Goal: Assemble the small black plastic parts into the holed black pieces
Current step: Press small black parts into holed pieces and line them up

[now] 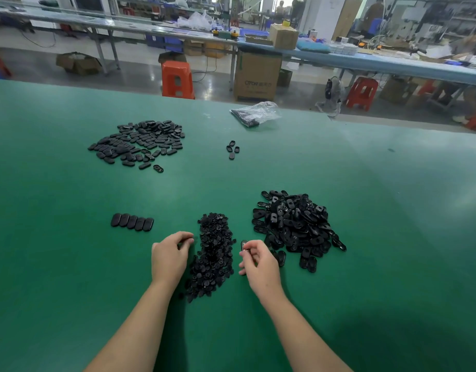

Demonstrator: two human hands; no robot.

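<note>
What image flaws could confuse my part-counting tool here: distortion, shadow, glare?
Head view: wide-angle bending curves the green table's far edge; soft shadows fall beside both forearms; pale glare washes the right side; black pile of small parts merges into one mass.

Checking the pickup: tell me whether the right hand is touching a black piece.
Touching. The head view shows the right hand with its fingertips pinched on a black piece, held up beside the pile of small parts.
</note>
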